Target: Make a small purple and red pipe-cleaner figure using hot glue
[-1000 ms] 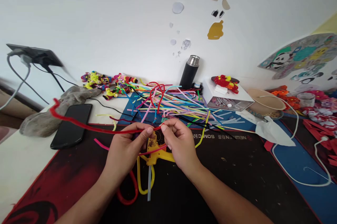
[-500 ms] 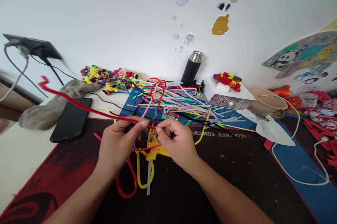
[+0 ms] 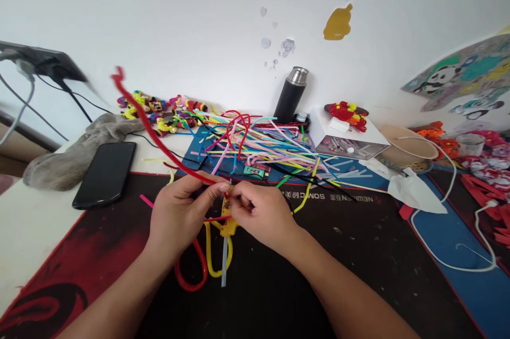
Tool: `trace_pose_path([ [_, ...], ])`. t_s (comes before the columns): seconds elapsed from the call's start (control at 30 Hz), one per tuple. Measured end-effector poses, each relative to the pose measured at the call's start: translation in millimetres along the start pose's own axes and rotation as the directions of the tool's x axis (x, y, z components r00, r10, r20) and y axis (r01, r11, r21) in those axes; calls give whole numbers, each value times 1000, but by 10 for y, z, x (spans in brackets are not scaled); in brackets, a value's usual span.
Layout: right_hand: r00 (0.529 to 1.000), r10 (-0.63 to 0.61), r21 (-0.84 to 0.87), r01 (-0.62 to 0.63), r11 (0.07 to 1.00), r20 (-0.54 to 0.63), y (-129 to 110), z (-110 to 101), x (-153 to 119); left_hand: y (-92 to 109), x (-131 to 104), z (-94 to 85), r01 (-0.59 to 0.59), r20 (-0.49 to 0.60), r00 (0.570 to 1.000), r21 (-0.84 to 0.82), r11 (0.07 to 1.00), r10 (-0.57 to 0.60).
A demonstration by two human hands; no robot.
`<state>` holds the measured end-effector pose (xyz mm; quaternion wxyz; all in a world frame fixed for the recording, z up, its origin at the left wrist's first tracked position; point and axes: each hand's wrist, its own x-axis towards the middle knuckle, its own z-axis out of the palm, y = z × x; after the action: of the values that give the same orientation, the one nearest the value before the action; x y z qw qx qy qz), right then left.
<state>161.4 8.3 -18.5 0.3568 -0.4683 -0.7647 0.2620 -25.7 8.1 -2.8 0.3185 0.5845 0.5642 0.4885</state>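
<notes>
A long red pipe cleaner rises up and left from my left hand, which pinches it between thumb and index finger. Its upper end is bent into a small hook. My right hand is closed with its fingertips at the lower end of the same red piece, close to my left thumb. Just below the fingertips lies a yellow glue gun with a clear glue stick poking out. Red scissor handles and a yellow loop lie beside it, partly hidden by my hands.
Behind my hands spreads a pile of coloured pipe cleaners. A black phone lies left. A black flask, a white box and a beige hat stand at the back. A white cable curves at the right.
The red pipe cleaner has swung to a steeper angle, its free end now higher and further right. My right hand has shifted slightly left, and the view has moved a little.
</notes>
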Motion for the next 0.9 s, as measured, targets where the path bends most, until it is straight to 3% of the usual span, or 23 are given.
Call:
trace_pose_path([
  [0.33,997,-37,-172,48,984,62,-29,-13,7,21,-16,23,-68,52,996,16,998,67],
  [0.47,1000,7,27,-8,1000,15,-11,13,-1,-16,-14,2,-27,12,1000,14,1000,27],
  [0.57,996,85,247,-74,966,-34,-21,11,14,-6,10,-15,105,-22,994,-104,989,-108],
  [0.7,979,194,446,-144,883,-68,-58,-25,46,24,52,5,297,62,953,-386,873,-296],
  [0.8,966,246,525,-166,834,-84,-76,-48,57,5,58,30,340,120,939,-481,808,-323],
  [0.9,959,264,555,-164,815,-104,-84,-55,57,-34,49,37,345,144,938,-470,812,-315],
])
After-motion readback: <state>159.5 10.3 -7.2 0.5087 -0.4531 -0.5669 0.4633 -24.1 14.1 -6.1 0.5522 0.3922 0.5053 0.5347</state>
